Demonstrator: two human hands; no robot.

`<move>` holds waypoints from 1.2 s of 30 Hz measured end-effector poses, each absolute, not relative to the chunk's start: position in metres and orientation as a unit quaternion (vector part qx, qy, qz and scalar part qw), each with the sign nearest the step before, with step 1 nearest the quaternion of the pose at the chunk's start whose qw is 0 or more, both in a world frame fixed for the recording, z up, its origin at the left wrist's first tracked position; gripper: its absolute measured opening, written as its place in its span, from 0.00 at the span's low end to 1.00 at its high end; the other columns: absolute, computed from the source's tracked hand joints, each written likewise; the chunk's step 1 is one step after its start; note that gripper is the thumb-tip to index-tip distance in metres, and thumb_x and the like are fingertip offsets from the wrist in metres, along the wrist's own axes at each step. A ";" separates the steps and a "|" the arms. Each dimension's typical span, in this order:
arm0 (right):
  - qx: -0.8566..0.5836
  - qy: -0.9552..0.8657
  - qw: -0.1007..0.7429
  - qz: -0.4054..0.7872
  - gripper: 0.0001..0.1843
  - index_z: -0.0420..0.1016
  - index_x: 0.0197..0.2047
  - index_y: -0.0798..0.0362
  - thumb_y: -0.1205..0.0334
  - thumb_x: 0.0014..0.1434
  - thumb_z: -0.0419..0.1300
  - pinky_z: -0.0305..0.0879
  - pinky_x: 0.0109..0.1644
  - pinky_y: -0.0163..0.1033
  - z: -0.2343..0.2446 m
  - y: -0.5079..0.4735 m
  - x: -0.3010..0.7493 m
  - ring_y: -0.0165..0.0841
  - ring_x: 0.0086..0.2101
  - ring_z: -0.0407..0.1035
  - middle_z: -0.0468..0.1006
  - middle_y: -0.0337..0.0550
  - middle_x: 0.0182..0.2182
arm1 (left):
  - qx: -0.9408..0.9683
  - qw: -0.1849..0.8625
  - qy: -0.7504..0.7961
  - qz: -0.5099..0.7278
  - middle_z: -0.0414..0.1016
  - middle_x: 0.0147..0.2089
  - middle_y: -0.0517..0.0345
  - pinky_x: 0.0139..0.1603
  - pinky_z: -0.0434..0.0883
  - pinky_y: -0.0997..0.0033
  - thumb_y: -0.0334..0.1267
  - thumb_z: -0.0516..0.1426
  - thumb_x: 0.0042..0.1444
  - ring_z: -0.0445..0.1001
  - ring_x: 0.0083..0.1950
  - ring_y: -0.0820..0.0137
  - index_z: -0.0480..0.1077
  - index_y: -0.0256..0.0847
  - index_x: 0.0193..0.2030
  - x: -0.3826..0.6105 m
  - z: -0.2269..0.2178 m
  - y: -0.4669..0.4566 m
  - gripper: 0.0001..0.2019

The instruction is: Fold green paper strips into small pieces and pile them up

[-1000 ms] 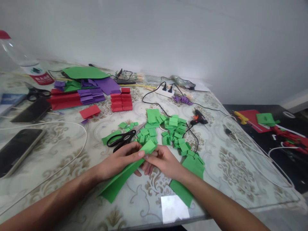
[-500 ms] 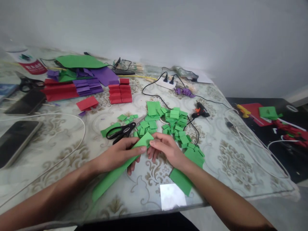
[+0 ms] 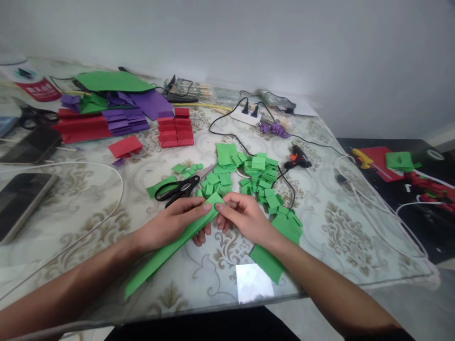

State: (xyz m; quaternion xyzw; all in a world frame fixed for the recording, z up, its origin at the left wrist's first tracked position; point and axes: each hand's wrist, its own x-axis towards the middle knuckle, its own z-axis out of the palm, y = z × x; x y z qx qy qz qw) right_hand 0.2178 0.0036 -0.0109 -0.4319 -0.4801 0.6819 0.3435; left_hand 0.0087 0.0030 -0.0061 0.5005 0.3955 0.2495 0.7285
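A long green paper strip runs from near the table's front edge up to my hands. My left hand lies over it, thumb and fingers closed on its upper part. My right hand pinches the strip's top end between thumb and fingertips. Black-handled scissors lie just beyond my left hand. A heap of small green paper squares is spread beyond my right hand. More green strips lie under my right wrist.
Red paper stacks and purple strips lie at the back left, with a large green sheet. A black glue gun, a white power strip and cables cross the table. Two phones rest at left.
The view has tilted down a little, so everything sits higher in frame. My hands have kept hold of the green strip, whose lower end now lies flatter and reaches further toward the front edge.
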 end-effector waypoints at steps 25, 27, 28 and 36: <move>-0.436 -0.501 0.355 0.658 0.24 0.77 0.29 0.54 0.41 0.60 0.70 0.72 0.28 0.32 -0.012 0.002 0.218 0.28 0.23 0.74 0.81 0.40 0.24 | 0.570 0.660 0.432 0.229 0.71 0.30 0.61 0.24 0.74 0.74 0.55 0.62 0.65 0.72 0.25 0.71 0.73 0.40 0.36 0.003 -0.011 0.003 0.19; -0.434 -0.501 0.356 0.659 0.23 0.77 0.30 0.54 0.41 0.61 0.69 0.72 0.29 0.32 -0.012 0.001 0.218 0.28 0.23 0.74 0.81 0.40 0.24 | 0.568 0.662 0.430 0.231 0.69 0.30 0.62 0.25 0.74 0.74 0.53 0.63 0.64 0.71 0.26 0.72 0.73 0.40 0.37 0.002 -0.013 0.004 0.17; -0.433 -0.500 0.357 0.659 0.23 0.77 0.30 0.54 0.41 0.61 0.69 0.72 0.29 0.32 -0.013 0.001 0.218 0.28 0.24 0.75 0.81 0.40 0.25 | 0.568 0.662 0.431 0.231 0.69 0.31 0.62 0.25 0.74 0.75 0.53 0.63 0.64 0.71 0.26 0.72 0.74 0.40 0.37 0.002 -0.013 0.004 0.16; -0.426 -0.498 0.367 0.660 0.20 0.77 0.32 0.53 0.44 0.61 0.70 0.73 0.29 0.32 -0.016 0.001 0.218 0.28 0.24 0.75 0.82 0.40 0.26 | 0.564 0.667 0.427 0.232 0.72 0.31 0.63 0.26 0.74 0.74 0.51 0.65 0.62 0.73 0.26 0.72 0.74 0.40 0.35 0.002 -0.011 0.005 0.16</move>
